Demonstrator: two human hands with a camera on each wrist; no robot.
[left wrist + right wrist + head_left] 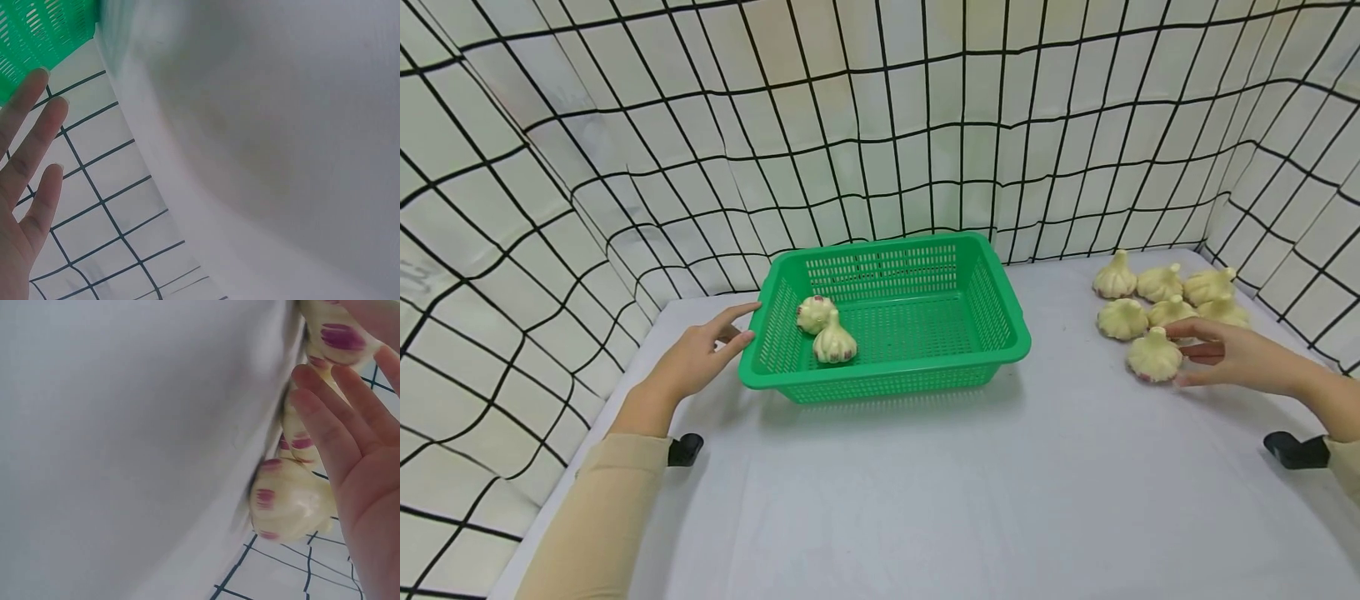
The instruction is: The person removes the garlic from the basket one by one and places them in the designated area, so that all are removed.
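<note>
A green plastic basket point(887, 377) with slotted walls stands on the table, two garlic bulbs point(835, 342) inside at its left end. Beside its left rim is my left hand point(703, 350), fingertips at the rim and fingers fairly straight; the left wrist view shows them spread against the basket point(62, 31). Far to the right, my right hand point(1240, 354) is at the nearest garlic bulb point(1152, 358), thumb and forefinger by its right side. In the right wrist view that bulb point(340, 337) sits between thumb and fingers, which look extended.
More garlic bulbs point(1122, 319) lie close together behind and beside the right hand. Black netting point(925, 133) over white sheeting rises along the table's back and both sides. A white cloth point(925, 492) covers the table. Each wrist carries a black device point(686, 450).
</note>
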